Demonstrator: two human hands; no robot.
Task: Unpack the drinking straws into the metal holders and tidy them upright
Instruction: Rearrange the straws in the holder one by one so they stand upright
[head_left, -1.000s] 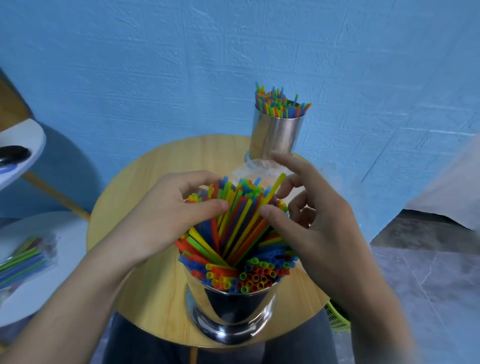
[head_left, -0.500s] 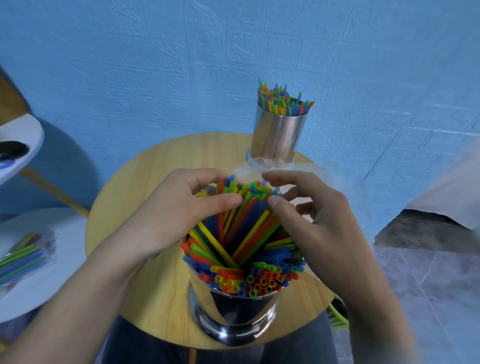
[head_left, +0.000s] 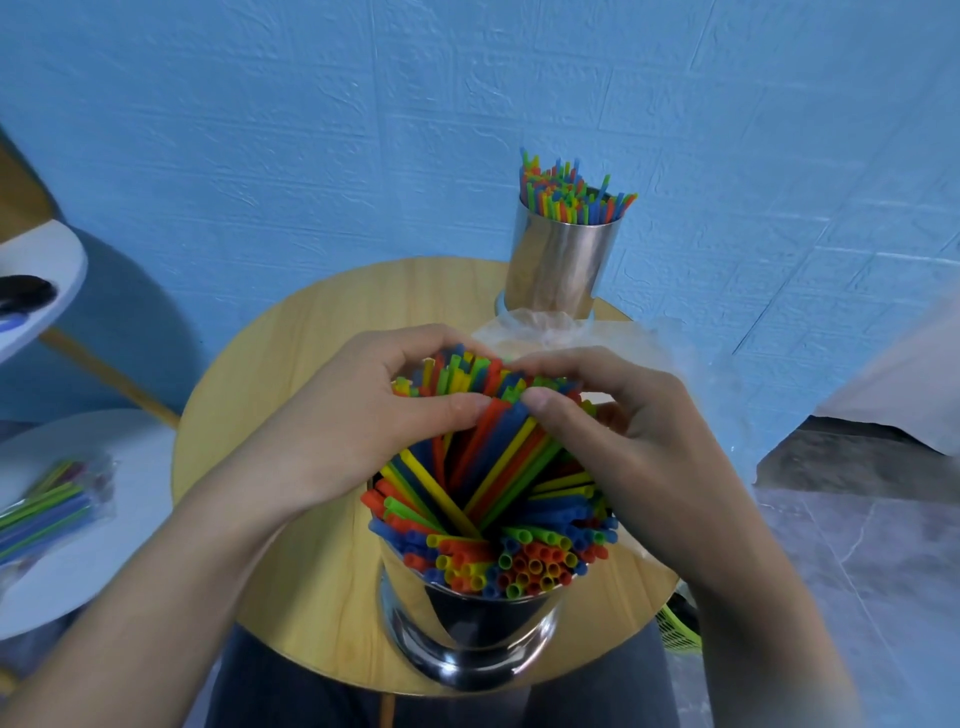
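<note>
Straws (head_left: 493, 467): fanned in my near holder (head_left: 483, 639) on the table (head_left: 311, 353), tops gathered between my hands.
Left hand (head_left: 358, 421): fingers curl round the tops, thumb pressing.
Right hand (head_left: 639, 436): the same, opposite side.
Far holder (head_left: 563, 260): full, upright, by the wall (head_left: 260, 130).

A round wooden table (head_left: 291, 395) bears a near metal holder (head_left: 483, 639), a far metal holder (head_left: 563, 260) and clear wrapping (head_left: 540, 325).
</note>
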